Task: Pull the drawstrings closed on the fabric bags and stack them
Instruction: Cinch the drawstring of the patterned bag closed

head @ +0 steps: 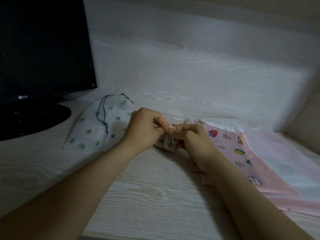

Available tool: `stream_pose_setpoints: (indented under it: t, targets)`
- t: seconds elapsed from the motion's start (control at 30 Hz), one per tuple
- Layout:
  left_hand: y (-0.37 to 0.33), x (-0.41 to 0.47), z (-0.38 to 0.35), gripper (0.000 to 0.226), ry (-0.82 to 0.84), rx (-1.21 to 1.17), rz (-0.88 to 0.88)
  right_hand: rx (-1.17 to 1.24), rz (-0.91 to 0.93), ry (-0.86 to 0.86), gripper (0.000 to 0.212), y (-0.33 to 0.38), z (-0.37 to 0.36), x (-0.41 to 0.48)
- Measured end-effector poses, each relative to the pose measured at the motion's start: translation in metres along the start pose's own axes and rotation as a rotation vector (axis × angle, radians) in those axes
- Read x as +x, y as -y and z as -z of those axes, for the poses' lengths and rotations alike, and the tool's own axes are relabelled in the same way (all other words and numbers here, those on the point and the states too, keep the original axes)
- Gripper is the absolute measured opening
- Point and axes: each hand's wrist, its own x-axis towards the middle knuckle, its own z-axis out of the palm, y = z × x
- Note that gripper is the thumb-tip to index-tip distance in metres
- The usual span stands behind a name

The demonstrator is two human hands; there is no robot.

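Note:
A small grey fabric pouch [165,143] lies bunched on the desk between my hands. My left hand [145,127] pinches its pale drawstring [170,126] from the left, and my right hand [193,140] pinches the same string from the right, fingertips almost touching. To the left lies a white bag with green cactus prints [97,129], its dark green cord looped on top. On the right, a pink bag with cartoon prints [237,153] lies flat under my right forearm, with paler pink and white bags [284,170] beneath and beside it.
A black monitor [41,49] on a round stand [34,118] fills the back left. A white wood-grain wall panel [190,66] rises behind the desk [147,196]. A beige side panel [308,110] closes off the right.

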Motion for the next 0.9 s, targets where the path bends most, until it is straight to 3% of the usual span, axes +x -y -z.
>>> stream_pose_setpoints:
  t: [0.3, 0.5, 0.6, 0.77, 0.9]
  targets:
    - [-0.005, -0.006, -0.001, 0.005, 0.132, 0.037, -0.065, 0.089, -0.044, -0.049, 0.013, -0.002, 0.002, 0.006]
    - [-0.001, -0.002, -0.002, 0.006, 0.060, 0.102, -0.168, 0.084, -0.033, -0.097, 0.016, -0.005, 0.005, 0.009]
    - [-0.003, -0.004, -0.003, 0.013, 0.040, 0.119, -0.123, 0.058, 0.001, -0.062, 0.014, -0.005, 0.004, 0.007]
    - [-0.010, -0.003, -0.002, 0.037, 0.236, 0.099, 0.098, -0.015, 0.063, -0.015, 0.013, -0.002, -0.002, 0.002]
    - [-0.015, -0.002, 0.003, 0.046, 0.197, 0.154, 0.154, -0.038, 0.086, -0.063, 0.012, -0.003, 0.000, 0.005]
